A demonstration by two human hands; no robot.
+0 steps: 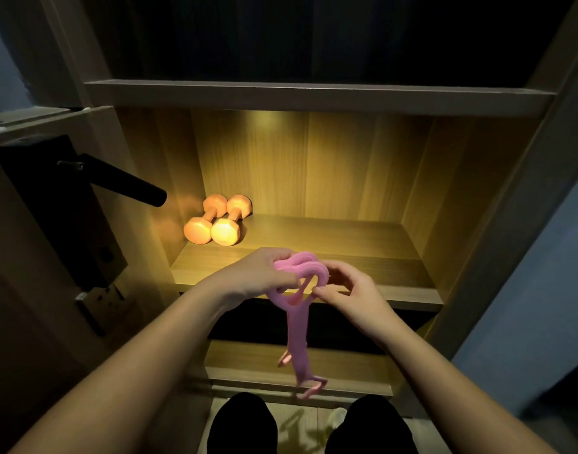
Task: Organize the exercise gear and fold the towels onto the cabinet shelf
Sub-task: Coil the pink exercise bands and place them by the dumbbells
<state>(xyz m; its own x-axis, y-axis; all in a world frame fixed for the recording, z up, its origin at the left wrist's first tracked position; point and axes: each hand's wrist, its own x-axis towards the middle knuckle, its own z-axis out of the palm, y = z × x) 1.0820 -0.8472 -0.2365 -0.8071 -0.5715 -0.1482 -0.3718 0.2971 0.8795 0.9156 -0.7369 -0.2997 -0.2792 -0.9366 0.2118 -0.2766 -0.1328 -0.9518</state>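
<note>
Your lit wooden shelf holds two dumbbells back-left; above is dark. Your left hand grips, right hand pinches the pink band, lower end blurred.

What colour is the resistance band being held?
Pink; the resistance band shows best in the head view.

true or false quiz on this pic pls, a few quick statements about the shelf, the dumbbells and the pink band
1. Two dumbbells lie on the lit shelf. True.
2. The dumbbells sit on the shelf's right side. False: they are at its left, near the back.
3. The left hand and right hand both hold the pink band. True.
4. The pink band lies flat on the shelf. False: it is held up in front of the shelf, one end hanging down.
</note>
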